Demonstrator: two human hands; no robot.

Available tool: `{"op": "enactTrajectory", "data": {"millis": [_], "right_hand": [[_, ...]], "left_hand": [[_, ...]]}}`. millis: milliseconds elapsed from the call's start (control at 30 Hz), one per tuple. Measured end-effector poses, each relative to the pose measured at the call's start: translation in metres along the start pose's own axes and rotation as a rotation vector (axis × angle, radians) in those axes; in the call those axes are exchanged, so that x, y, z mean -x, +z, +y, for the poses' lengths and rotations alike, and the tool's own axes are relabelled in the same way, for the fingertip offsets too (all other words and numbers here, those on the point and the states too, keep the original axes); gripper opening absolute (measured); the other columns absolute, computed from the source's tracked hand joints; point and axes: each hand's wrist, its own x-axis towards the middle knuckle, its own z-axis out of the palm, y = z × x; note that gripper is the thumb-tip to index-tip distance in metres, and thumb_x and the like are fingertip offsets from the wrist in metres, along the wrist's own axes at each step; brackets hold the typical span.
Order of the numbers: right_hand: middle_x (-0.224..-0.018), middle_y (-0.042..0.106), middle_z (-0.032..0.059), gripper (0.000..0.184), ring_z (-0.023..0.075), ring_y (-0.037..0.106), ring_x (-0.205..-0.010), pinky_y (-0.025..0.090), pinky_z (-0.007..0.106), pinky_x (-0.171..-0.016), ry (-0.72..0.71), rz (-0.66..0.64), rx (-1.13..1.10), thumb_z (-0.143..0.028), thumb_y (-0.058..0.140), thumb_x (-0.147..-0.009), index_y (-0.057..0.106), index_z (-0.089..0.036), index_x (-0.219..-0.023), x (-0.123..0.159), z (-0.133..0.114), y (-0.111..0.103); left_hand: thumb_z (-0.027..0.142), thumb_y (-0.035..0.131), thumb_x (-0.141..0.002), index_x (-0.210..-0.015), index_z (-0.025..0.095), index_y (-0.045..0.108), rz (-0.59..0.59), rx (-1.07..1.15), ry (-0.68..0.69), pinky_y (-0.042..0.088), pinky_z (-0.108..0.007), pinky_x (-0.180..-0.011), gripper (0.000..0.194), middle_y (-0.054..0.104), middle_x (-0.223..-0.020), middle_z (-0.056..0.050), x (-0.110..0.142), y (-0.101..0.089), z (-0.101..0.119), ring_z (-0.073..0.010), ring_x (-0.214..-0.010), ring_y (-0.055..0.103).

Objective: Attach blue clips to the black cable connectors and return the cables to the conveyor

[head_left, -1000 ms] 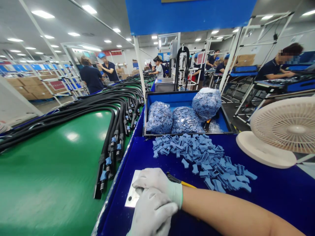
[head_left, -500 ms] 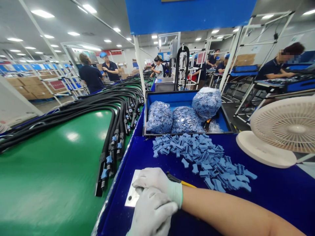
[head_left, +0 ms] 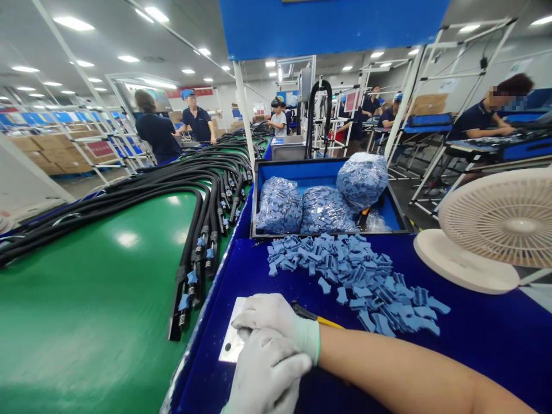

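Note:
My right hand, in a white glove, rests over a pale metal plate on the blue bench. Its fingers are curled, and their undersides are hidden. My left hand, gloved too, lies against the right one from below, fingers bent together and thumb toward the right. Whether anything is inside either closed hand does not show. Beside my right wrist is a black tool with a yellow handle, partly covered by the forearm. A heap of small blue plastic clips spreads beyond it.
A tray with bags of blue clips stands behind the heap. At left, black hoses with clips on their ends lie on a green conveyor belt. A fan is at right. Several people work farther back.
My hands stay in place. The nearest hose ends have shifted slightly up and right. In the background, a worker in a blue cap has turned and lowered an arm.

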Motion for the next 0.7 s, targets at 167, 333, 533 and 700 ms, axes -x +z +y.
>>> {"op": "enactTrajectory", "data": {"millis": [167, 333, 533, 700], "right_hand": [[-0.111, 0.076, 0.0007, 0.016, 0.0181, 0.066, -0.096, 0.053, 0.028, -0.087, 0.011, -0.036, 0.013, -0.022, 0.061, -0.102, 0.077, -0.025, -0.099, -0.0015, -0.0046, -0.0072], [-0.108, 0.075, -0.0008, 0.013, 0.0176, 0.065, -0.095, 0.053, 0.027, -0.087, -0.019, -0.019, -0.001, -0.022, 0.063, -0.101, 0.076, -0.024, -0.099, -0.0004, 0.0001, -0.0024], [-0.104, 0.075, -0.0002, 0.013, 0.0179, 0.065, -0.092, 0.053, 0.029, -0.083, -0.025, 0.038, -0.011, -0.019, 0.064, -0.099, 0.076, -0.025, -0.095, 0.0, 0.0003, 0.0002], [-0.102, 0.075, 0.0015, 0.013, 0.0185, 0.066, -0.089, 0.053, 0.029, -0.081, -0.022, 0.022, 0.004, -0.016, 0.066, -0.097, 0.076, -0.023, -0.092, -0.0015, -0.0057, -0.0077]], "left_hand": [[-0.002, 0.057, -0.085, -0.104, 0.021, 0.069, -0.02, -0.01, 0.0, 0.047, -0.032, -0.072, 0.033, 0.073, -0.086, -0.005, -0.0001, -0.0004, -0.0008, -0.0197, -0.076, 0.063], [-0.002, 0.057, -0.084, -0.105, 0.021, 0.07, -0.017, -0.006, 0.001, 0.048, -0.032, -0.072, 0.033, 0.073, -0.085, -0.005, 0.0014, -0.0012, -0.0005, -0.0195, -0.076, 0.064], [-0.001, 0.056, -0.084, -0.103, 0.021, 0.068, 0.012, -0.012, 0.033, 0.05, -0.03, -0.072, 0.031, 0.072, -0.082, -0.004, -0.0015, -0.0008, -0.0016, -0.0181, -0.075, 0.064], [-0.001, 0.056, -0.084, -0.102, 0.021, 0.068, 0.016, -0.017, 0.029, 0.051, -0.03, -0.072, 0.031, 0.072, -0.083, -0.004, -0.0021, -0.0009, -0.0017, -0.018, -0.075, 0.065]]}}
